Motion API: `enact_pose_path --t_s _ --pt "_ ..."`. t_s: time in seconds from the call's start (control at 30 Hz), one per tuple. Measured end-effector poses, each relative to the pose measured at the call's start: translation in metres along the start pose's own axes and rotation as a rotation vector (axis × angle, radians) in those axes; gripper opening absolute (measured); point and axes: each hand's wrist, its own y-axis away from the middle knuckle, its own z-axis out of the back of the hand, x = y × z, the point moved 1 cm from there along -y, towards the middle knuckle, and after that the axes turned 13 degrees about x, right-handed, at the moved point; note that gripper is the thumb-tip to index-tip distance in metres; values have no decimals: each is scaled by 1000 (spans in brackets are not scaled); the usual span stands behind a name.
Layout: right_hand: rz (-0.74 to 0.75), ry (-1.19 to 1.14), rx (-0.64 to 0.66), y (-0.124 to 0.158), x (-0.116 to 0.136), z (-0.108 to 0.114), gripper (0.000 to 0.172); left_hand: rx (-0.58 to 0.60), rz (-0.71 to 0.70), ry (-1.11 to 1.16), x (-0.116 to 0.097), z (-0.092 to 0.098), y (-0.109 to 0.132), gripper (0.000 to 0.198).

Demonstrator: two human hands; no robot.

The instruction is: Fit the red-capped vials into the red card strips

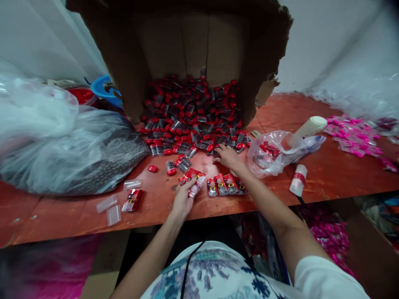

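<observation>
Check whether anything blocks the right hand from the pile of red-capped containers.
Nothing visible does. The right hand is at the near edge of the pile, and the open side of the cardboard box faces it. The row of red packets lies on the hand's near side.

Bits we can't see
The brown box [193,45] goes past the top — the shirt [215,272] past the bottom — and words on the red packets [231,183] are too tiny.

Red packets [188,176] — near heaped containers [193,118]
</observation>
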Motion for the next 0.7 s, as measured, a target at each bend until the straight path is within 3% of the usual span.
enact_pose_path --t_s 0.17,0.4,0.47,0.57,0.7 --pt "-123 39 -4 11 10 -5 28 23 9 -13 -1 3 1 17" --pt "-141 -69 -54 26 6 3 30 11 -25 13 1 0 4 15" --pt "-110 -199 -152 37 9 8 30 -13 -34 35 1 -1 4 15" --pt "-45 -590 -320 64 24 11 37 -11 9 68 2 -3 4 13" --pt "-4 -1126 -288 109 63 -3 45 -13 94 126 3 -9 4 8"
